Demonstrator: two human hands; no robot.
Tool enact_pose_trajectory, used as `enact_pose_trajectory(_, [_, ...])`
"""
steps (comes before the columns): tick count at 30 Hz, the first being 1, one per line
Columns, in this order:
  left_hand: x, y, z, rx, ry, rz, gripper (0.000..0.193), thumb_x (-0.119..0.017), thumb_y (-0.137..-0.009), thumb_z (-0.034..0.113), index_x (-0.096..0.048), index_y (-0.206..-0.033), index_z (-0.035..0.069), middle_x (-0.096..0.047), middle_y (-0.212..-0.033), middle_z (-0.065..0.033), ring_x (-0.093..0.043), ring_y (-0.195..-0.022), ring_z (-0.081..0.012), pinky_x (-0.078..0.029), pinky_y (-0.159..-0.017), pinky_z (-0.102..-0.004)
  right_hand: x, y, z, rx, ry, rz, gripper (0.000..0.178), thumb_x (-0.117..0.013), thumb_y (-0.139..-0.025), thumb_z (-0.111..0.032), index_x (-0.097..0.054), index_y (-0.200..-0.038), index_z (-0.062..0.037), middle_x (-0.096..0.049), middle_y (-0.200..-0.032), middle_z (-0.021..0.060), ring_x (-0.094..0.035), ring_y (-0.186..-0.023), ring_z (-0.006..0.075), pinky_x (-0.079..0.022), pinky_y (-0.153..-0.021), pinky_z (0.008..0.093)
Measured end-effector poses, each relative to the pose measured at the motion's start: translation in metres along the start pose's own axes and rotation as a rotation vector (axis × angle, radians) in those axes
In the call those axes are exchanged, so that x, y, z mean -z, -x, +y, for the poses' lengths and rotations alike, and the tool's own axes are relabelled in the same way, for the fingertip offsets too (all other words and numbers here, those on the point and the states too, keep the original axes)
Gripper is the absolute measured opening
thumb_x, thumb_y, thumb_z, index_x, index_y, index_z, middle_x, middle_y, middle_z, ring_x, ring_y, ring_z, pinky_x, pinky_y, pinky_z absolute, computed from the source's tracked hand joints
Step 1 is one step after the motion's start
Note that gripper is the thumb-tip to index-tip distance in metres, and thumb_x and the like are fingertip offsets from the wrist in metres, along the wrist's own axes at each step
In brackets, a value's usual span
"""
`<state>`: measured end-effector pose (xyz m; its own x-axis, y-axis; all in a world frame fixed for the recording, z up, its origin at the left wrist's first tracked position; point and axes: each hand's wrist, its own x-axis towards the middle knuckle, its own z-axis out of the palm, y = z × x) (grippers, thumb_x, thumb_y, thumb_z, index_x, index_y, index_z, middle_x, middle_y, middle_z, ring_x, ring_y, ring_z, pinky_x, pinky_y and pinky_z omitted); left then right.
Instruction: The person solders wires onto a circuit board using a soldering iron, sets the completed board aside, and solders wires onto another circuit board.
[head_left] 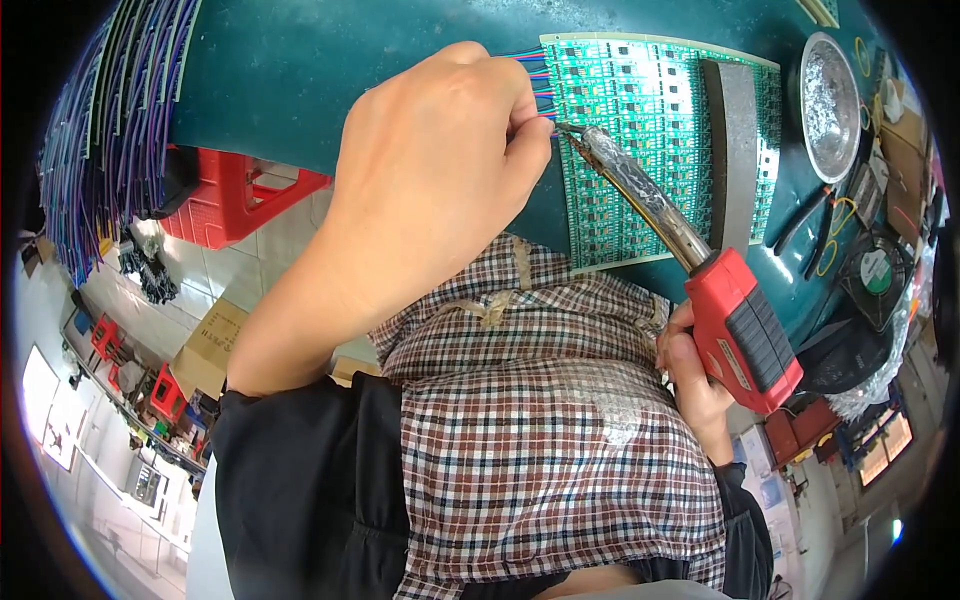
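A green panel of small circuit boards (640, 130) lies on the table in front of me. My left hand (440, 150) is closed at the panel's left edge, its thumb and fingertips pinching a thin wire (546, 115). Several other red, blue and dark wires stick out from that edge above it. My right hand (690, 375) grips the red handle of a soldering iron (735, 325) from below. The iron slants up and left, and its dark tip is at the panel's edge beside my left fingertips. Whether tip and wire touch is too small to tell.
A dark grey bar (735, 150) lies across the panel. Right of it are a metal bowl (830, 105), black-handled cutters (808, 232) and a round black fan (878, 275). Wired board strips (120, 120) hang over the table's left edge, near a red stool (215, 200).
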<state>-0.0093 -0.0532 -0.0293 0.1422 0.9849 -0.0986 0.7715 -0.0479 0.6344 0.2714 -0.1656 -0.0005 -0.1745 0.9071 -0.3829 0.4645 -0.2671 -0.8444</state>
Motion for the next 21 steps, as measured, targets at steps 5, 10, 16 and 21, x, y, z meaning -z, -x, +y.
enact_pose_trajectory(5, [0.0003,-0.0012,-0.0004,-0.018,-0.013,0.001,0.018,-0.076,-0.086,0.014,-0.063,-0.079,0.002,-0.06,-0.075,-0.0076,-0.059,-0.064,-0.0205,-0.049,-0.06,-0.0333,-0.0003,-0.001,-0.0039,0.021,-0.025,0.012,0.013,-0.062,-0.094,-0.007,-0.056,-0.097,0.0039,-0.052,-0.074,0.0069,-0.048,-0.054,0.0114,-0.042,-0.051,0.0258])
enact_pose_trajectory(10, [0.0001,-0.0019,-0.0008,-0.018,-0.01,-0.008,0.019,-0.076,-0.086,0.014,-0.063,-0.079,0.002,-0.059,-0.075,-0.0077,-0.059,-0.064,-0.0208,-0.049,-0.06,-0.0335,0.0026,0.0004,0.0019,0.067,0.021,-0.029,0.013,-0.062,-0.093,-0.004,-0.054,-0.101,0.0017,-0.053,-0.075,0.008,-0.049,-0.056,0.0128,-0.043,-0.052,0.0263])
enact_pose_trajectory(16, [0.0005,-0.0019,-0.0007,-0.025,-0.009,-0.013,0.02,-0.076,-0.086,0.015,-0.063,-0.079,0.002,-0.059,-0.075,-0.0079,-0.06,-0.064,-0.021,-0.049,-0.06,-0.0341,0.0025,0.0005,0.0029,0.04,0.002,-0.045,0.013,-0.062,-0.093,-0.002,-0.053,-0.102,0.0002,-0.052,-0.077,0.0083,-0.049,-0.058,0.0128,-0.044,-0.053,0.0269])
enact_pose_trajectory(21, [0.0001,-0.0024,-0.0004,-0.033,-0.011,-0.012,0.02,-0.076,-0.086,0.016,-0.064,-0.079,0.003,-0.059,-0.075,-0.0079,-0.06,-0.064,-0.0213,-0.049,-0.06,-0.0343,0.0011,0.002,-0.0004,0.014,-0.006,-0.025,0.012,-0.062,-0.094,-0.004,-0.053,-0.101,0.0006,-0.053,-0.076,0.0085,-0.049,-0.058,0.0129,-0.044,-0.054,0.0277])
